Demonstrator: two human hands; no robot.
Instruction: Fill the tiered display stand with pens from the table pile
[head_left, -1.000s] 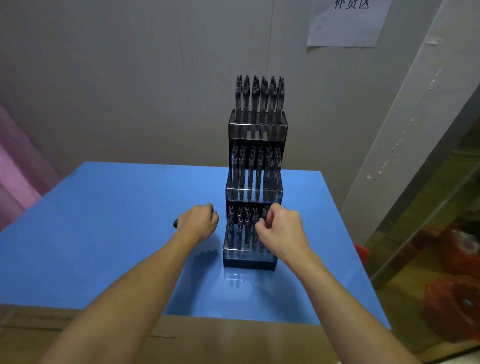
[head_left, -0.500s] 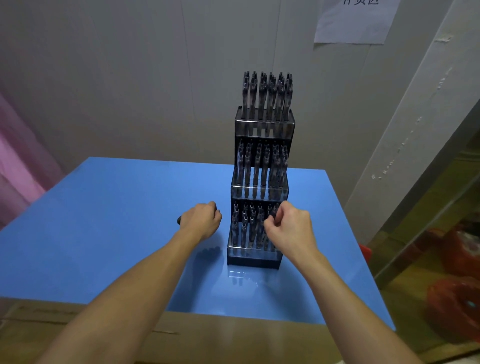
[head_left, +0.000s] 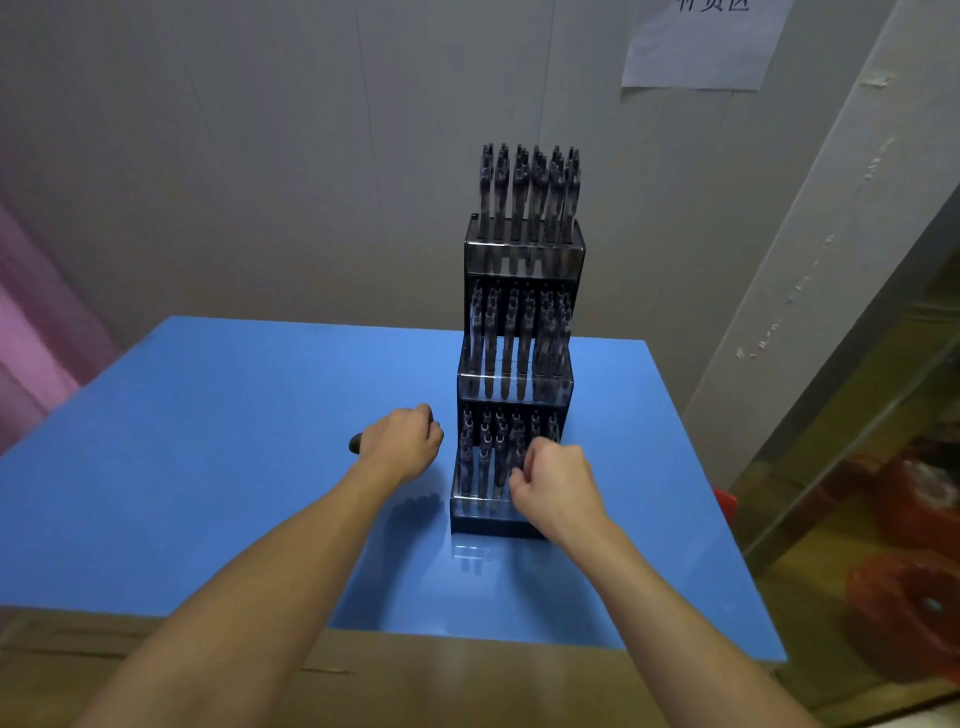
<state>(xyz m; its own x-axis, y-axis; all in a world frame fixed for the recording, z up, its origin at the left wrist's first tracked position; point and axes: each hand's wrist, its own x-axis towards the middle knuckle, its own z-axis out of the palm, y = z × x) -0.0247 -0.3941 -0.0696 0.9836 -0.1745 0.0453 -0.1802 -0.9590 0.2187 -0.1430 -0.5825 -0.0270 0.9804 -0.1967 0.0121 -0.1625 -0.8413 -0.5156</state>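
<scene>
A dark, three-tiered display stand (head_left: 485, 515) stands upright on the blue table (head_left: 208, 467), right of centre. All three tiers hold several black pens. My left hand (head_left: 402, 448) hovers just left of the bottom tier, curled round a black pen (head_left: 356, 443) whose end sticks out to the left. My right hand (head_left: 560, 486) is at the front of the bottom tier, fingers curled and pinching a pen (head_left: 514, 457) that stands there. No loose pile of pens shows on the table.
A grey wall with a paper notice (head_left: 701, 47) rises behind the table. Cardboard (head_left: 415, 680) lies under the table's near edge. Red objects (head_left: 914, 603) sit on the floor at the right, a pink sheet (head_left: 31, 353) at the left.
My right hand has shifted slightly left and down along the bottom tier. My left hand has stayed beside the stand with its pen.
</scene>
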